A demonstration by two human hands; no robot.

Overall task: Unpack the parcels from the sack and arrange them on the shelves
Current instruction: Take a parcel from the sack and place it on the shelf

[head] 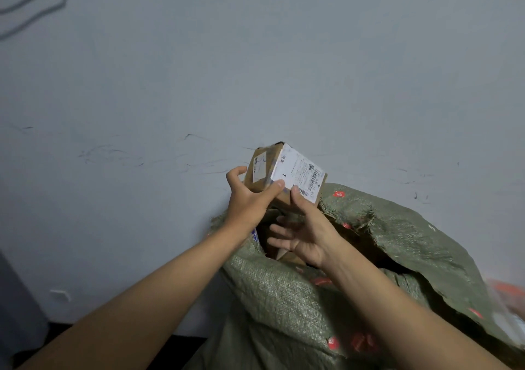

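Both hands are on a small cardboard box point(284, 175), held up in the air just above the open mouth of the green woven sack point(298, 293). The left hand point(250, 196) grips it from the left side, thumb on the near face and fingers curled round the far edge. The right hand point(304, 233) has its thumb pressed on the white shipping label point(298, 173) while its fingers are spread loose underneath, blurred. More cardboard shows down inside the sack. Scuffed pale wall point(255, 71) behind it all.

Left grip point(250, 196) clasping, right grip point(301, 233) pinching, arms outstretched
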